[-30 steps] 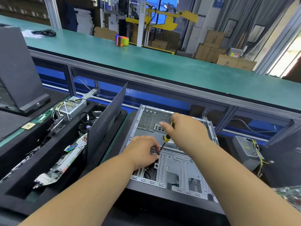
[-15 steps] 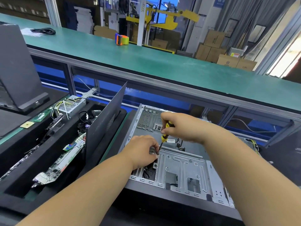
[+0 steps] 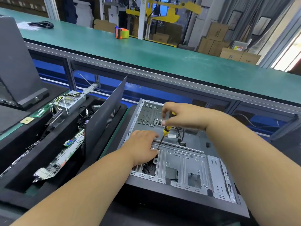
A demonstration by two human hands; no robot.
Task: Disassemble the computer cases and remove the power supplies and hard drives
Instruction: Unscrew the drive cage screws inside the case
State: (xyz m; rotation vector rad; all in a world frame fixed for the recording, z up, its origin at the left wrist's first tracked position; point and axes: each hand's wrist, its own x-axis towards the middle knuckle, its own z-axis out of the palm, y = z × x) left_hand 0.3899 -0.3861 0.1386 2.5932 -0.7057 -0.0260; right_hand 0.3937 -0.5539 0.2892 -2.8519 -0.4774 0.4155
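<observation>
An open grey computer case (image 3: 184, 162) lies on its side in front of me, its metal drive bracket facing up. My right hand (image 3: 184, 116) grips a yellow-and-black screwdriver (image 3: 164, 134) by the handle, tip down on a screw at the bracket's left corner. My left hand (image 3: 143, 147) rests on the bracket next to the tip, fingers curled at the screw; what they pinch is hidden. A removed power supply (image 3: 71, 101) with yellow wires lies in the black bin to the left.
A black foam bin (image 3: 21, 160) at left holds circuit boards (image 3: 61, 159) and cables. A grey side panel (image 3: 105, 115) stands upright between bin and case. A green conveyor table (image 3: 162, 53) runs behind, with a tape dispenser (image 3: 121, 32). Another case (image 3: 14, 62) stands far left.
My right hand has slid up and right along the screwdriver, which now stands steeper on the screw. The left hand has stayed at the bracket corner.
</observation>
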